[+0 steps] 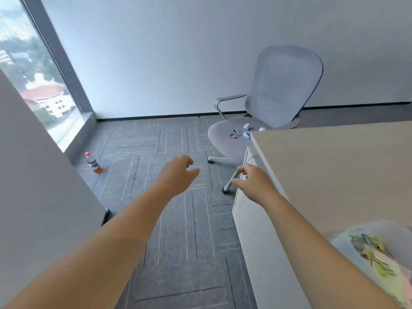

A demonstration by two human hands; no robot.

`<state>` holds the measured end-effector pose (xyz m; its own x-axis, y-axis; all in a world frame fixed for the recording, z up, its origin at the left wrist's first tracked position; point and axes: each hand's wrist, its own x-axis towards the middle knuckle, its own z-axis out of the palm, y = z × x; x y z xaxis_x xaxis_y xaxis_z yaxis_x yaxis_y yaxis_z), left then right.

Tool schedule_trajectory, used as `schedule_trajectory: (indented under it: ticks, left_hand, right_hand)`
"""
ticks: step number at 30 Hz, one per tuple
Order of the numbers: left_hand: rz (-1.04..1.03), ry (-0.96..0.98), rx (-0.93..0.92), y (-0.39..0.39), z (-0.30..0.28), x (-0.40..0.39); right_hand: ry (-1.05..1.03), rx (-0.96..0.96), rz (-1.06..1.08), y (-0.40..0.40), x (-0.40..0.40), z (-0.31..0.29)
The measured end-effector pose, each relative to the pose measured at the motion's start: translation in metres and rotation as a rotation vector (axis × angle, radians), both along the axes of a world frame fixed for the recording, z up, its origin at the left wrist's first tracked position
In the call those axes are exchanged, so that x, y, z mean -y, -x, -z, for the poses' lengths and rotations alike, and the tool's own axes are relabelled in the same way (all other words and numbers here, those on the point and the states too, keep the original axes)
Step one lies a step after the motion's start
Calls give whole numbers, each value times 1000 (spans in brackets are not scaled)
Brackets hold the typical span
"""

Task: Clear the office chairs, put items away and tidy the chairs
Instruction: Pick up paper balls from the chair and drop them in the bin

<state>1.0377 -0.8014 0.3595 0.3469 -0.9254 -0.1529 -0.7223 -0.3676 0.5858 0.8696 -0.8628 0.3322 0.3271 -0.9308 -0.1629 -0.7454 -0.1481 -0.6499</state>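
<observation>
Both hands reach forward over the carpet holding nothing, the left hand (178,172) and right hand (252,181) with fingers loosely curled, while the grey office chair (283,85) stands by the wall beyond the bench (334,175), small clips (235,133) and crumpled paper (246,126) lying on its seat.

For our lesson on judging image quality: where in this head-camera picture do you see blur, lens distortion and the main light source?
Head view: daylight enters through the window at left, its outside scene washed out; the wide-angle lens bends the straight window frame and desk edge; the container at lower right is smeared by blur; the small items on the chair seat are too soft to identify.
</observation>
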Motion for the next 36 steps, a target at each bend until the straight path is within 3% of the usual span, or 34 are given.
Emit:
schedule_trajectory:
  ticks: [8,22,36]
  left_hand:
    - [33,-1,27,-57,-28,126]
    - [260,-56,55,-186,-12,423]
    - [493,-237,-15,-160,76,691]
  right_hand:
    - [40,-34,81,-37,129,-32]
    - [-11,-49,362,-147,376,-6]
    - [-189,-42,585,-136,604,75]
